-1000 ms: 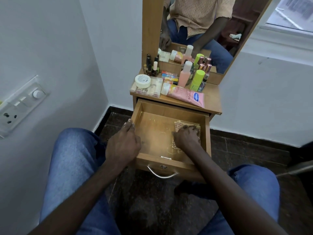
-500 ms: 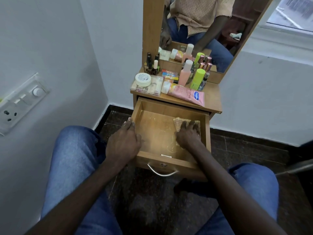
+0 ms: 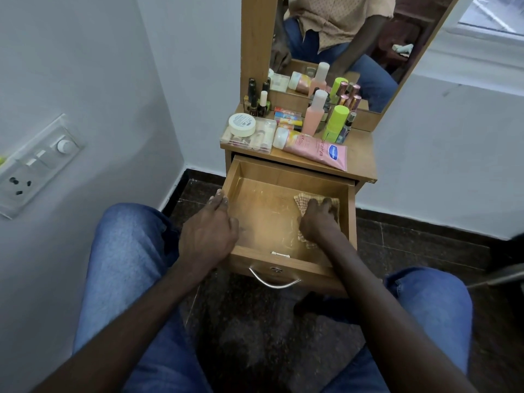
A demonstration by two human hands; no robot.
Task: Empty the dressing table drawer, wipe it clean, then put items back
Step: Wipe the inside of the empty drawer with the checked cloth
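Observation:
The wooden drawer (image 3: 286, 173) is pulled out and holds only a checked tan cloth (image 3: 303, 199) at its right side. My right hand (image 3: 319, 222) presses flat on that cloth on the drawer floor. My left hand (image 3: 208, 236) grips the drawer's left wall near the front corner. On the dressing table top (image 3: 360, 154) stand the removed items: a pink tube (image 3: 314, 147) lying down, a white round jar (image 3: 242, 124) on a clear box (image 3: 262, 136), a pink bottle (image 3: 313, 113), a green bottle (image 3: 336, 121) and small nail polish bottles (image 3: 256, 102).
A mirror (image 3: 354, 38) rises behind the table top. A white wall with a switch panel (image 3: 34, 163) is close on the left. My knees in jeans flank the drawer, and a curved metal handle (image 3: 273, 280) sticks out from its front. Dark stone floor lies below.
My right hand has slid the cloth toward the back right of the drawer. My left hand has stayed on the left wall.

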